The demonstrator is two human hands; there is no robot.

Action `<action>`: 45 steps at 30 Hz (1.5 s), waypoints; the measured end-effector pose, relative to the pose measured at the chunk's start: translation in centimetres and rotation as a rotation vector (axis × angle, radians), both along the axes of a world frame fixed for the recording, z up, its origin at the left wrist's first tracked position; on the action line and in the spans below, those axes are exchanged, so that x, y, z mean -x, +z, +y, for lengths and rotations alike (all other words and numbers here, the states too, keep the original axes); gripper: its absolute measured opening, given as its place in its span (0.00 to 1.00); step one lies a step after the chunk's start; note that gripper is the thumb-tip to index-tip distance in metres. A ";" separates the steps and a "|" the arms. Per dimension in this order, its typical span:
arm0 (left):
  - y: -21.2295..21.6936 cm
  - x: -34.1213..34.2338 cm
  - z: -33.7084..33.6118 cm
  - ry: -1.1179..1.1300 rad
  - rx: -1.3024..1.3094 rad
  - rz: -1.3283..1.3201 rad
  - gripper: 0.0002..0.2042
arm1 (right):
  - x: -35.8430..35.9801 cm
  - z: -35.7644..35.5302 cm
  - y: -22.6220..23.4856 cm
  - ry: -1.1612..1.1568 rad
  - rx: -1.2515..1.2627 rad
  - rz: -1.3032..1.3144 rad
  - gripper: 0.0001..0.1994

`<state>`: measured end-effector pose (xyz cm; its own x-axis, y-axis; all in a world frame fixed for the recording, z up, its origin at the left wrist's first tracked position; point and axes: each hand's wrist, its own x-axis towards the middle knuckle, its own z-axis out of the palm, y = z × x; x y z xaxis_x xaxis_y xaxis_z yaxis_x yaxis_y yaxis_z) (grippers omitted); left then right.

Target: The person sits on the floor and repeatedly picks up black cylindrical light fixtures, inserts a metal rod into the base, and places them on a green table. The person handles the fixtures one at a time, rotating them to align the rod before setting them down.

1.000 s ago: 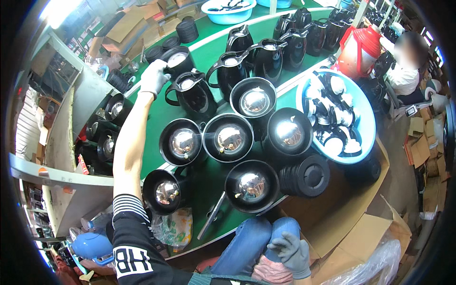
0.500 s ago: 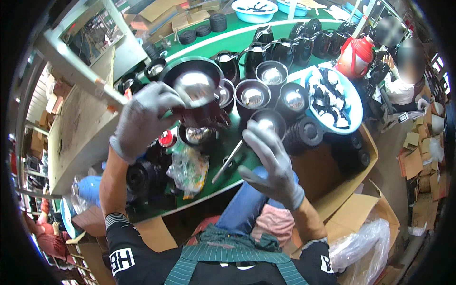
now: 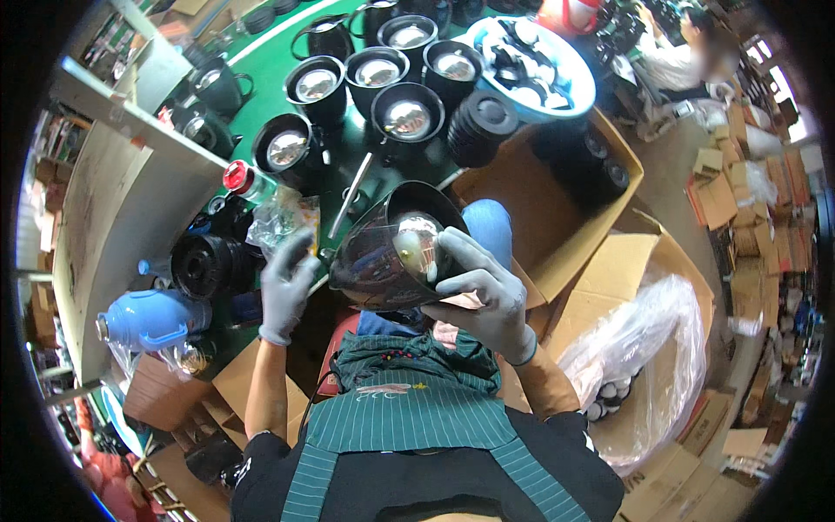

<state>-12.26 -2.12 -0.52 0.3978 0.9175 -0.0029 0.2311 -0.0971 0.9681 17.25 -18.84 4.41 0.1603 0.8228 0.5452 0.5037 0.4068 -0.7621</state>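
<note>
A glossy black jug body (image 3: 370,265) with a shiny silver inside lies tilted in front of my lap, its wide mouth turned up and to the right. My right hand (image 3: 491,291) grips its right rim, fingers reaching into the mouth. To the left, apart from the jug, my gloved left hand (image 3: 289,291) is open and holds nothing. Both hands wear grey gloves. Beyond the jug, a metal rod (image 3: 350,196) lies on the green table (image 3: 274,52). Several similar black jug bodies (image 3: 409,117) stand upright behind it with their silver insides showing.
Black ring-shaped lids (image 3: 483,122) are stacked at the table edge beside a light-blue basin (image 3: 587,91) of parts. An open cardboard box (image 3: 557,209) is on the right. A red-lidded jar (image 3: 248,181), crumpled plastic (image 3: 278,222) and blue vacuum flask (image 3: 148,320) are left.
The large black jug body has come from the table's far left toward my lap. It was at my left hand; now my right hand grips it and the left is free. The view has tilted down.
</note>
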 end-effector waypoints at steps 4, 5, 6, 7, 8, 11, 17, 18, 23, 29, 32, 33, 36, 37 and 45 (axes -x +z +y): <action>-7.0 0.9 -0.4 -0.350 0.230 -0.118 0.24 | -0.6 -1.4 -1.0 0.020 -0.066 -0.010 0.22; -6.7 0.4 0.0 -0.421 0.215 -0.070 0.25 | -0.6 -1.7 -1.2 -0.002 -0.065 0.022 0.22; -6.5 0.2 0.0 -0.491 0.205 -0.020 0.27 | -0.5 -1.9 -1.2 -0.024 -0.064 0.053 0.23; -6.4 -0.1 -0.4 -0.490 0.347 -0.017 0.28 | -0.6 -2.0 -1.3 -0.040 -0.070 0.085 0.23; -7.7 0.0 -0.7 -0.474 0.428 -0.060 0.29 | -0.5 -2.2 -1.3 -0.046 -0.036 0.119 0.23; -7.7 -1.8 -0.9 -0.391 0.676 -0.279 0.29 | -0.4 -1.5 -2.3 0.044 -0.038 0.144 0.22; -18.2 -0.7 0.8 -0.672 0.131 0.089 0.43 | -0.5 0.0 -1.1 0.291 0.095 0.075 0.30; -19.1 -0.9 1.0 -0.625 0.126 0.091 0.45 | -1.1 0.8 -1.2 0.312 0.085 0.081 0.31; -17.8 -0.9 0.0 -0.471 -1.099 0.645 0.43 | -9.7 10.2 -3.4 -0.099 0.133 0.474 0.32; -17.0 -2.5 1.2 -0.471 -0.460 0.237 0.39 | -20.1 18.9 -12.3 -0.710 0.495 -0.531 0.61; -16.9 -2.5 1.3 -0.465 -0.314 0.183 0.37 | -19.6 18.9 -13.3 -0.712 0.374 -0.480 0.51; -16.9 -2.4 1.3 -0.460 -0.276 0.173 0.37 | -18.7 18.3 -12.9 -0.733 0.371 -0.439 0.49; -17.7 -2.8 1.1 -0.462 -0.164 0.119 0.35 | -13.9 13.5 -9.0 -0.537 0.134 -0.194 0.47; -18.0 -2.8 1.0 -0.463 -0.122 0.094 0.34 | -12.0 11.3 -8.6 -0.357 0.085 -0.120 0.48; -18.9 -2.2 1.4 -0.613 0.487 -0.223 0.30 | -2.3 1.6 -5.6 0.089 0.246 0.191 0.56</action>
